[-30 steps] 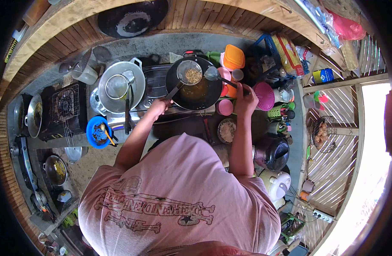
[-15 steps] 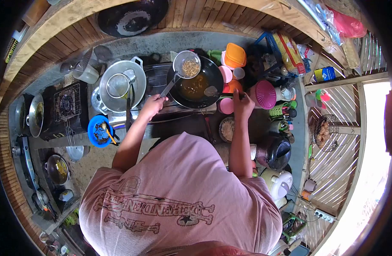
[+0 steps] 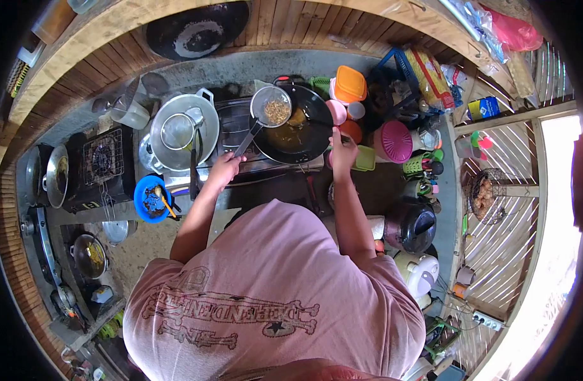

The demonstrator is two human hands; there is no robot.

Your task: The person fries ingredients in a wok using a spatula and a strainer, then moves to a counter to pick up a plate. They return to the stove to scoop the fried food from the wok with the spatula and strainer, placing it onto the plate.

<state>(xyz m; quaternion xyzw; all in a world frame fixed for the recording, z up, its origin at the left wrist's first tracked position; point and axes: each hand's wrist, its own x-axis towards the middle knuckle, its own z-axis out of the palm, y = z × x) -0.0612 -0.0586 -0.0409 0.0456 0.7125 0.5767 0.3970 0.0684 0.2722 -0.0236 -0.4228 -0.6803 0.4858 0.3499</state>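
My left hand (image 3: 225, 170) is wrapped round the dark handle of a mesh strainer (image 3: 264, 98). Small brown fried bits (image 3: 278, 113) lie in the strainer, which overlaps the left side of a black wok (image 3: 314, 106). Brown oil (image 3: 285, 141) covers the wok's bottom. In my right hand (image 3: 343, 153) is the dark handle of a spatula (image 3: 298, 118), its head inside the wok close to the strainer's right rim. The wok sits on a stove (image 3: 233, 120).
Left of the stove stands a big aluminium pot (image 3: 209, 136) with another strainer (image 3: 176, 131) over it. A blue bowl (image 3: 140, 206) holds an orange-handled utensil. Pink-lidded tub (image 3: 393, 141), orange-lidded box (image 3: 350, 84) and green container (image 3: 365, 159) crowd the right side.
My right hand has moved left, and the spatula head has shifted up and left across the wok toward the strainer. The strainer has moved slightly left and down.
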